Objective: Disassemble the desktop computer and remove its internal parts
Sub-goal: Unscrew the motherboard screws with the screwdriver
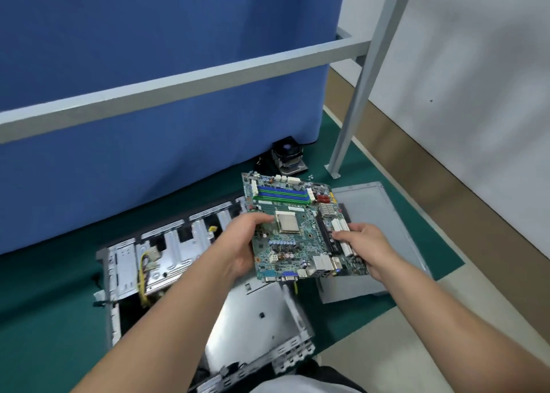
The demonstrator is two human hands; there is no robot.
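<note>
Head view
Motherboard: green rectangular circuit board (300,229) with blue and green memory slots at the far edge, square silver processor in the middle, white expansion slots on the right; held in the air, above the open case and clear of it.
Left hand: left hand (244,244) grasping the board's left edge, thumb laid on top just beside the processor, fingers under the board.
Right hand: right hand (364,245) grasping the right edge, fingers curled over the white slots.
Case: open grey metal computer chassis (166,250) lying on the green floor mat (44,285), yellow wires showing inside.
Side panel: flat grey metal panel (384,223) on the mat, right of the board.
Cooler: black fan-topped heatsink (287,157) on the mat beyond the board, against the blue fabric partition (148,50).
Frame: grey metal rail (184,80) across the partition.
</note>
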